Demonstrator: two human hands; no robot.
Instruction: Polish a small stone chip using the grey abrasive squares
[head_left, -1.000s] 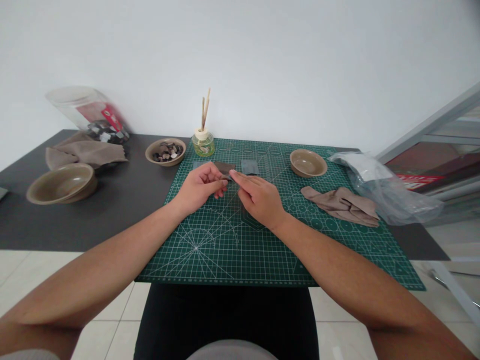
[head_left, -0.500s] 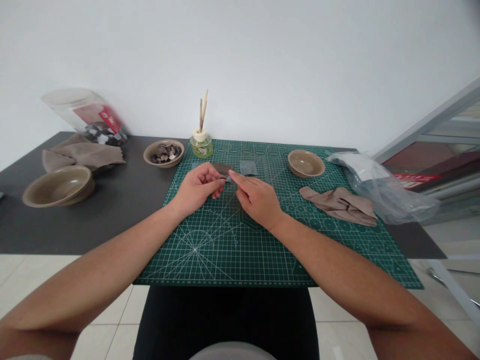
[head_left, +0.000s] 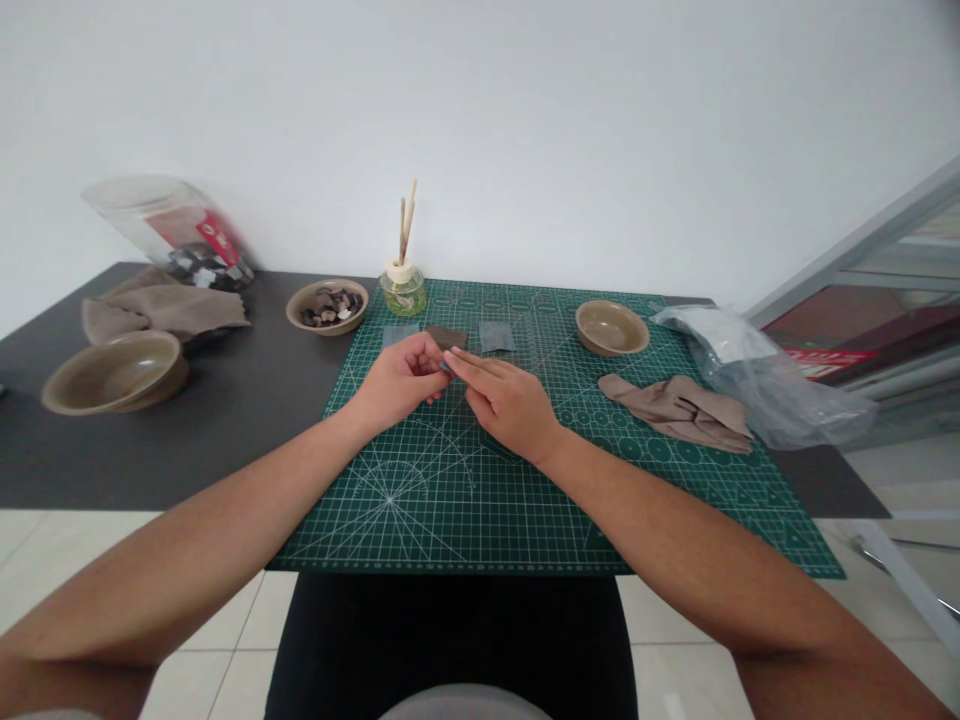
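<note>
**Small piece pinched over the mat**

A small grey piece (head_left: 444, 366) sits between both hands above the green mat (head_left: 450, 500), too small to identify. The left hand (head_left: 397, 380) has its fingers (head_left: 429, 352) together on it, curled around the near side; the right hand (head_left: 506, 405) meets it with fingers extended, tips touching. A light, steady pinch at the edges seems best. Three dark patches (head_left: 448, 337) lie just beyond on the worktop (head_left: 225, 430)
</note>
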